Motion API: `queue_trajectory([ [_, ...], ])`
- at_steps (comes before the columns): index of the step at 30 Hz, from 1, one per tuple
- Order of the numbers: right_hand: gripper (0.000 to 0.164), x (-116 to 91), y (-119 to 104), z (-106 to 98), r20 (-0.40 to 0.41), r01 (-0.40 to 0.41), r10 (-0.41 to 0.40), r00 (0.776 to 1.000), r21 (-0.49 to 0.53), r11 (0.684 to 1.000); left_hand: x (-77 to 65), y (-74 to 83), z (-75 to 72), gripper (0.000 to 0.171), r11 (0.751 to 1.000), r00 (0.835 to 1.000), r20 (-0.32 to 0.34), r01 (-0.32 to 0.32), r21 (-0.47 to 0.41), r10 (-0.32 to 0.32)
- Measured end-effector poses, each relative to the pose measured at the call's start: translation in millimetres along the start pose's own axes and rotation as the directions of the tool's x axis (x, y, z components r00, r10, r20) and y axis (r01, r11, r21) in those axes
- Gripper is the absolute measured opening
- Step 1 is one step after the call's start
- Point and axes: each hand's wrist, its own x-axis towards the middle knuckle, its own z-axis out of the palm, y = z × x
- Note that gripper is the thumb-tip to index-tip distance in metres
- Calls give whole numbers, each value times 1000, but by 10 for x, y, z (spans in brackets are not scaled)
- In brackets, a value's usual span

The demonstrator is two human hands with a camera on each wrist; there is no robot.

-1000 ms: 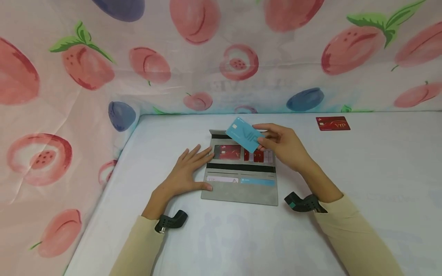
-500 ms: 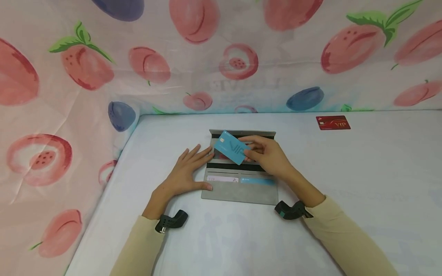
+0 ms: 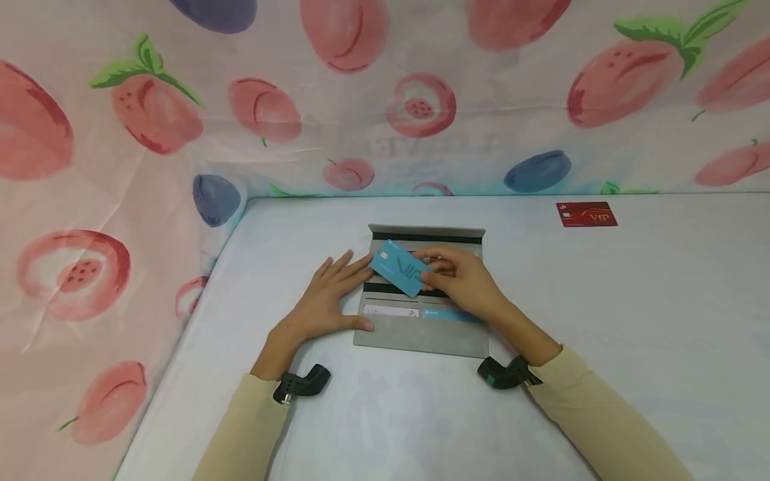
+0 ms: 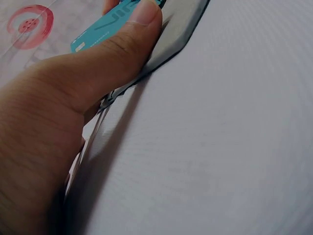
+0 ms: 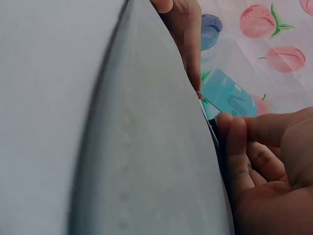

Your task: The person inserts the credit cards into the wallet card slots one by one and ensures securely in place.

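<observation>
An open grey wallet [image 3: 421,339] with black bands lies flat on the white surface. My right hand [image 3: 469,284] pinches a blue VIP card [image 3: 396,266] by its right end, holding it tilted over the wallet's upper half. In the right wrist view, the thumb and fingertips grip the edge of that card [image 5: 229,95]. My left hand [image 3: 321,300] rests at the wallet's left edge, fingers spread and straight, the thumb on the lower corner. The card and right hand hide most of the upper pockets. In the lower half, a pale pink card [image 3: 391,311] and another blue card [image 3: 445,314] show in slots.
A red VIP card [image 3: 587,214] lies on the white table [image 3: 650,300] at the back right. Behind and to the left hangs a fruit-print cloth [image 3: 337,133]. A black wrist camera [image 3: 303,382] sits on the left wrist, and a second one [image 3: 502,373] on the right.
My right hand has carried the blue card left and toward me, from the wallet's top edge to over its upper pockets. The left hand has stayed in place.
</observation>
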Motion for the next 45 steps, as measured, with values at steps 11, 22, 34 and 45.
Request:
queue_trajectory([
  [11,32,-4,-1,-15,52,27,-21,998,-133,991,1,5,-2,103,1000,1000,20,18,7,-18],
  [22,33,-19,-11,24,62,116,-102,993,-295,948,4,13,-9,105,1000,999,23,22,2,-22],
  [34,34,-51,3,127,64,164,-151,986,-327,931,-18,33,10,104,999,999,30,40,-21,-39],
  [45,33,-60,-52,177,76,187,-171,982,-400,897,3,20,-9,105,1000,999,18,27,-7,-27],
])
